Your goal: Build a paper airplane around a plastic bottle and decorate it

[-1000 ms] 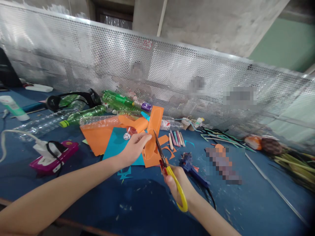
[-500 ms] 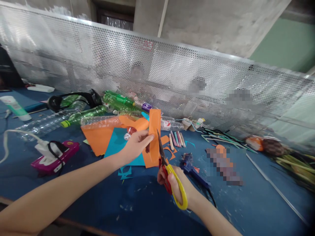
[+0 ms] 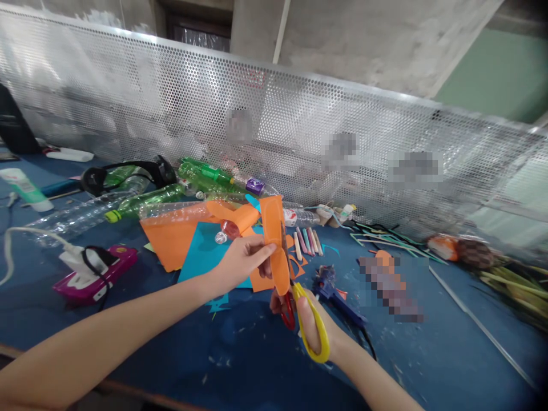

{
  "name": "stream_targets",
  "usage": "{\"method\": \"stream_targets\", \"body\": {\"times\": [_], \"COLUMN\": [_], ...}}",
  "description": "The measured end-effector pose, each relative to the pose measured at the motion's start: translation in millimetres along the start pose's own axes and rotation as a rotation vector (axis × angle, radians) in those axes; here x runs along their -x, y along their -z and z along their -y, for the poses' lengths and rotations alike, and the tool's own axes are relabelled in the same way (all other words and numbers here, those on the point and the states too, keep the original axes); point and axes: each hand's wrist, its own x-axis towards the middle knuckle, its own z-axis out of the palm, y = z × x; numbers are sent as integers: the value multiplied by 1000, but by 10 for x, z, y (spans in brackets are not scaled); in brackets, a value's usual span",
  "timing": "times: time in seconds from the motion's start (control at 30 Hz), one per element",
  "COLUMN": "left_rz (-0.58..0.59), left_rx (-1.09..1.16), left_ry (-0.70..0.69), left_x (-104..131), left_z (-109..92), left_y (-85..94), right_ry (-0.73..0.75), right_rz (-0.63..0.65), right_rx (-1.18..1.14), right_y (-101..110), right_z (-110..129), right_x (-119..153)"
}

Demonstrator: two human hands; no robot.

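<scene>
My left hand [image 3: 246, 261] pinches a strip of orange paper [image 3: 272, 225] between thumb and fingers, holding it upright above the table. The strip's lower part is cut to a rounded shape. My right hand [image 3: 314, 319] grips scissors [image 3: 315, 342] with one yellow and one red handle. Their dark blades stand along the strip's right edge, partly hidden behind it. Behind my left hand lie a blue paper sheet [image 3: 201, 251] and an orange piece wrapped around a small clear bottle [image 3: 229, 229].
Plastic bottles [image 3: 149, 201], headphones [image 3: 128, 168] and a magenta power strip [image 3: 98, 279] lie left. A blue glue gun [image 3: 340, 299] and several coloured sticks [image 3: 308, 242] lie right. A perforated metal panel [image 3: 192, 103] borders the back.
The strip has tilted, and its lower part now shows a rounded outline. The scissors have moved slightly right, their blades shifting up along the strip and their handles spreading apart.
</scene>
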Motion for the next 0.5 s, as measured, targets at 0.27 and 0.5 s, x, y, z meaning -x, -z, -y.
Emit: {"method": "stream_targets", "body": {"times": [0.27, 0.5], "left_rz": [6, 13], "left_rx": [-7, 9], "left_ry": [36, 74], "left_x": [26, 31], "left_z": [4, 6], "left_y": [-38, -45], "right_ry": [19, -15], "right_rz": [-17, -28], "right_rx": [-40, -21], "right_y": [-14, -20], "right_z": [-34, -30], "right_x": [-22, -23]}}
